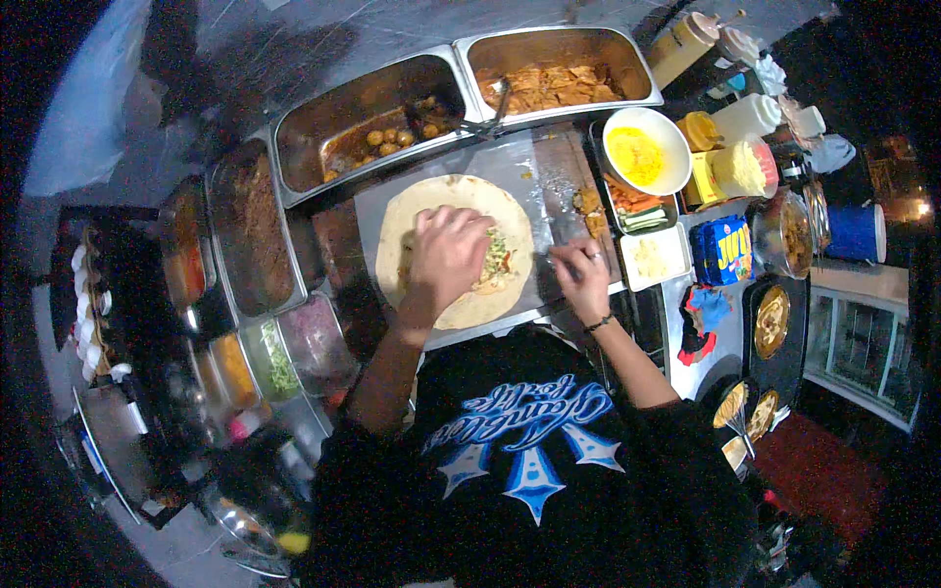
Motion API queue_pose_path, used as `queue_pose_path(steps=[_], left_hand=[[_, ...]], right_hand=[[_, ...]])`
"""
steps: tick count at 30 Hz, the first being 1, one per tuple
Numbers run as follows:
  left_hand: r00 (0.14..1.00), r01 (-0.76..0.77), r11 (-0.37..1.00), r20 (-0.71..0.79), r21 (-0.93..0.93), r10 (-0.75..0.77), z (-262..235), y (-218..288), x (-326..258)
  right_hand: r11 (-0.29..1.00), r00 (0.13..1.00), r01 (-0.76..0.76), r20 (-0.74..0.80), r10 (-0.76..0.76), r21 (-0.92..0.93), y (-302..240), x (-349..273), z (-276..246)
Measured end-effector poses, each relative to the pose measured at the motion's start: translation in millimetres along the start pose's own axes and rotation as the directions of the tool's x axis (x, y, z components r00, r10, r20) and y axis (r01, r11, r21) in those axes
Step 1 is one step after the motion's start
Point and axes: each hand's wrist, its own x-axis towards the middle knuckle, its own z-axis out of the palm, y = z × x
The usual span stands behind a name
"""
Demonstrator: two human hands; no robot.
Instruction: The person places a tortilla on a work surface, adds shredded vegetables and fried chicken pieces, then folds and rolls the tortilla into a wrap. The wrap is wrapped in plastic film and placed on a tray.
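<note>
Curving over flatbread (404, 216), left hand (451, 253) half-spread, grip hidden; right hand (582, 279) just beside, fingers bunched narrow, hold unclear; uneven pressing could scatter loose filling (498, 261) or tear flatbread

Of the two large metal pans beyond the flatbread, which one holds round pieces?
The left one of the two: that left pan has brownish round pieces, while the right pan holds flatter orange-brown pieces.
</note>
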Motion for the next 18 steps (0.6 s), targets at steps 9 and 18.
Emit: queue_pose_path(steps=[9, 18], left_hand=[[0.912, -0.126, 0.985, 0.405, 0.119, 0.068, 134.9, 65.7, 110.9], [0.867, -0.082, 0.995, 0.496, 0.055, 0.044, 156.2, 63.1, 124.5]], right_hand=[[0.949, 0.982, -0.188, -0.016, 0.19, -0.253, 54.5, 24.2, -44.5], [0.902, 0.958, -0.226, 0.085, 0.275, -0.368, 61.6, 41.0, -24.4]])
